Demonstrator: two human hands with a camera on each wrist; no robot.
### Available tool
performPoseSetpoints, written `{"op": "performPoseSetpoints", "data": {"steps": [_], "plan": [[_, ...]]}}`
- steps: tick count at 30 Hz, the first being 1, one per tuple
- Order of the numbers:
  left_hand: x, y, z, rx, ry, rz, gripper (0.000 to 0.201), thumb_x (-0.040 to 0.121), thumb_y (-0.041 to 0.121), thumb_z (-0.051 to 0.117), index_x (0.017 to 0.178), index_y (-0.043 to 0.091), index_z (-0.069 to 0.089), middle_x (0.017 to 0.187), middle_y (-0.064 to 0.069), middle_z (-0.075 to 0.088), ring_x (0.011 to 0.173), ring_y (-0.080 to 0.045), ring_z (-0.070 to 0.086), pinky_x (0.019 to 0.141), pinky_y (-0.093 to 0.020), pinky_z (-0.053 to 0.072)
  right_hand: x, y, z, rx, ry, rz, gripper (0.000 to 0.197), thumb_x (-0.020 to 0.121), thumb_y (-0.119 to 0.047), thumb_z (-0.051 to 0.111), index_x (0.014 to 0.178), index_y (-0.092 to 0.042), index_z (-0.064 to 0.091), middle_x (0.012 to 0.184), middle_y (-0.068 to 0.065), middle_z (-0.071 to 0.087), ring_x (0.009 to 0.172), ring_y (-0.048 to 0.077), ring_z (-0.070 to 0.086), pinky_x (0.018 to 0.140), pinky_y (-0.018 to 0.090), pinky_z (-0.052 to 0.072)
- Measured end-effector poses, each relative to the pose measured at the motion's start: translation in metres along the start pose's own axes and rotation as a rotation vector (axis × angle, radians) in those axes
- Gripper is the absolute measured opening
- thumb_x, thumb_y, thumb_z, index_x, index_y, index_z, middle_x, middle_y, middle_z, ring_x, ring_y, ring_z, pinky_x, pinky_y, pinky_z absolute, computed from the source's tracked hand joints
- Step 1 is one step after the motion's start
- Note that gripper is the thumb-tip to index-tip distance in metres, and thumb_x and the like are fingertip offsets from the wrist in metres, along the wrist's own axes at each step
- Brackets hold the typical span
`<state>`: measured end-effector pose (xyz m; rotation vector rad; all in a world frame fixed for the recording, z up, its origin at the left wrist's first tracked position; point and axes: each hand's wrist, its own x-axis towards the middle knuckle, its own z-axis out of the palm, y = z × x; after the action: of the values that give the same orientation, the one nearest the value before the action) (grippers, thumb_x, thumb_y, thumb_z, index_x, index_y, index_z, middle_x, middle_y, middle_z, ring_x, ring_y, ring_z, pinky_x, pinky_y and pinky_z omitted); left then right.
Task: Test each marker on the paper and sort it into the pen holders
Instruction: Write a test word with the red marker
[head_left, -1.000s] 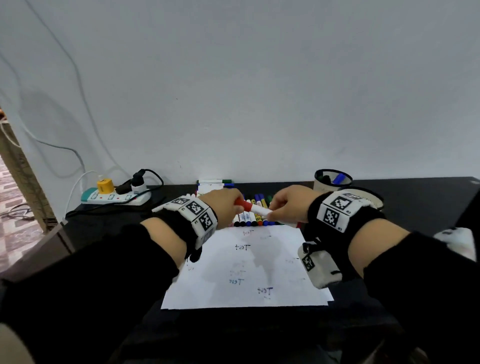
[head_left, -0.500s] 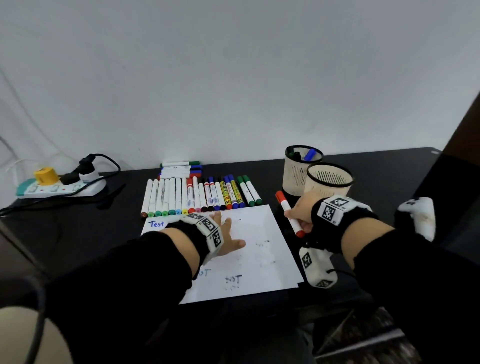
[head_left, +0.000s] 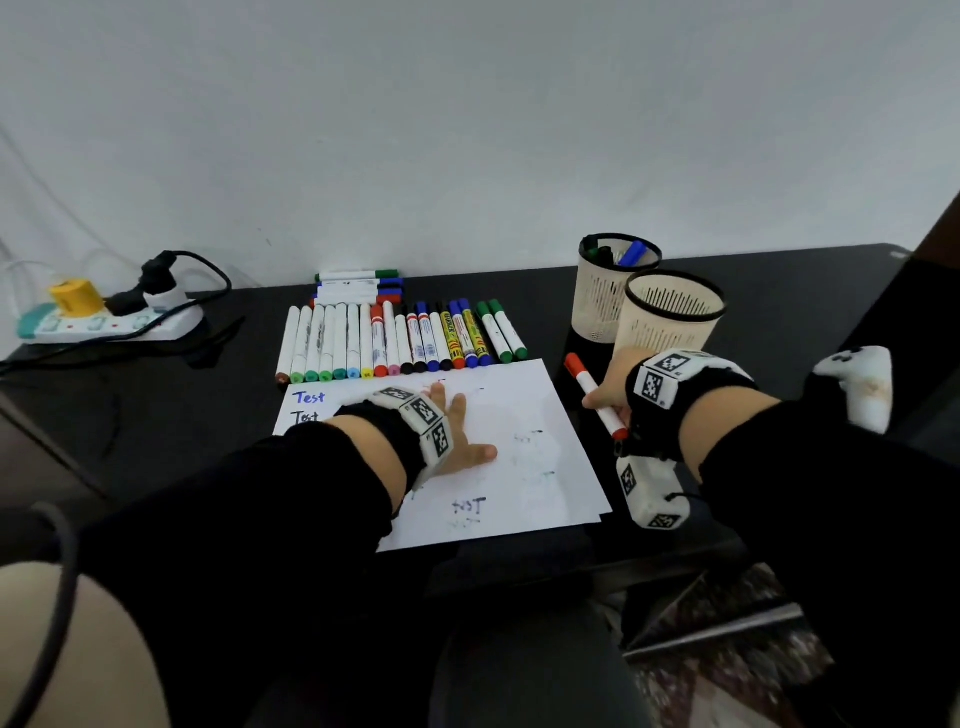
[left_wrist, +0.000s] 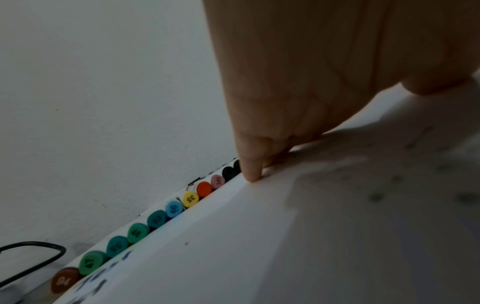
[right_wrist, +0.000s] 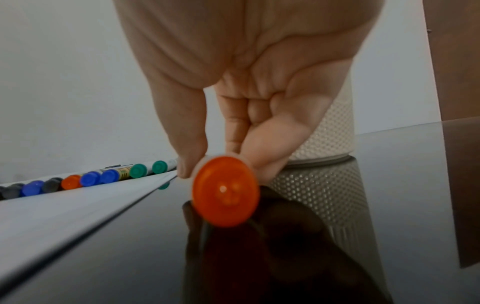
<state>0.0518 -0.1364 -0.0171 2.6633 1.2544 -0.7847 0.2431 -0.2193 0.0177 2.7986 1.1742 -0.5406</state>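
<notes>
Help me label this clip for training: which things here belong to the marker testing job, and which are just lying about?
Job:
red marker in right hand
paper under left hand
row of markers
far holder
near holder

Lying about:
power strip
yellow plug
black cable

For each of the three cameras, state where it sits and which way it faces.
Head: worn on the head, facing forward and down over the paper, both sleeved forearms, left hand, right hand.
Left wrist: low on the paper, looking along the left hand toward the marker row.
Right wrist: low beside the paper, looking along the right hand gripping the red marker.
Shared: red marker and near pen holder.
</notes>
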Motion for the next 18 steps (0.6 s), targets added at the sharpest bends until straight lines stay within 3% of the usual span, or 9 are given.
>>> {"op": "performPoseSetpoints", "data": {"steps": [7,10,18], "plan": [[0.005,-0.002,0.003,-0.003,-0.002,-0.01,0.09,0.087,0.07,0.027,0.149,0.016,-0.011,0.155,-0.012,-0.018,0.145,-0.03,-0.004,0.117,-0.05,0.008,0.001,0.001,0.001,-0.001,0.024,0.001,0.036,0.084,-0.046,0.065,0.083,-0.01,0.06,0.096,0.009,0.07,0.092,0.025,0.067,0.083,0.034,0.05],[0.005,-0.001,0.004,-0.015,0.007,-0.012,0.09,0.088,0.069,0.028,0.149,0.015,-0.011,0.155,-0.012,-0.018,0.145,-0.03,-0.005,0.117,-0.049,0.007,0.0,-0.001,0.001,-0.017,0.04,0.008,0.037,0.084,-0.047,0.064,0.079,-0.01,0.058,0.096,0.009,0.069,0.09,0.024,0.066,0.08,0.032,0.048],[0.002,0.0,0.001,-0.026,0.012,0.005,0.09,0.089,0.067,0.03,0.149,0.013,-0.009,0.155,-0.014,-0.016,0.145,-0.03,-0.003,0.117,-0.048,0.009,-0.004,0.001,-0.015,-0.034,0.071,0.01,0.04,0.087,-0.046,0.061,0.073,-0.008,0.056,0.101,0.01,0.07,0.097,0.026,0.067,0.091,0.037,0.051]]}}
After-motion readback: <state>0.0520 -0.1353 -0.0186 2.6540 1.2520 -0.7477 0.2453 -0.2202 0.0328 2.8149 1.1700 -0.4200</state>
